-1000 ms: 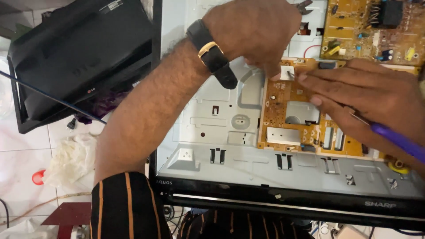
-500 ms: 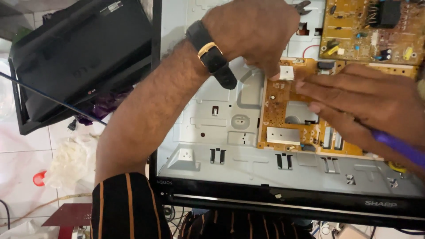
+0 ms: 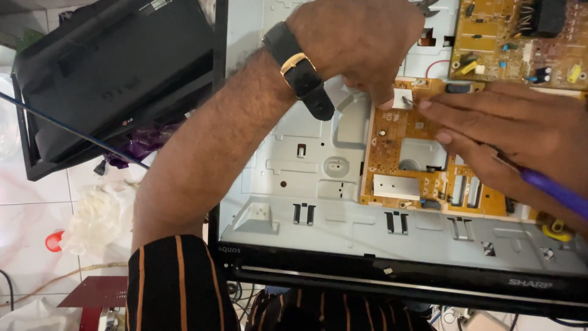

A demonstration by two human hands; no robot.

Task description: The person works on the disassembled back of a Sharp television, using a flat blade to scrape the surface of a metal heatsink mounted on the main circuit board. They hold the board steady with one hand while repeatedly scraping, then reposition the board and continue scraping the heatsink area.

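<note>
My left hand [image 3: 358, 46], upper centre of the frame, is bent at the wrist with fingertips pinched on a small white connector [image 3: 402, 98] at the top edge of the yellow circuit board [image 3: 404, 165]. The connector sits right of centre in the frame, just beside my right fingertips. My right hand [image 3: 520, 138] lies flat on the board, fingers extended toward the left of the frame, with a purple tool handle [image 3: 554, 191] gripped under the palm. The handle's long axis runs diagonally from centre right down to the lower right edge; its working tip is hidden. The board rests on the grey metal chassis [image 3: 318, 184] of an opened television. A black back cover [image 3: 116, 79] lies upper left.
</note>
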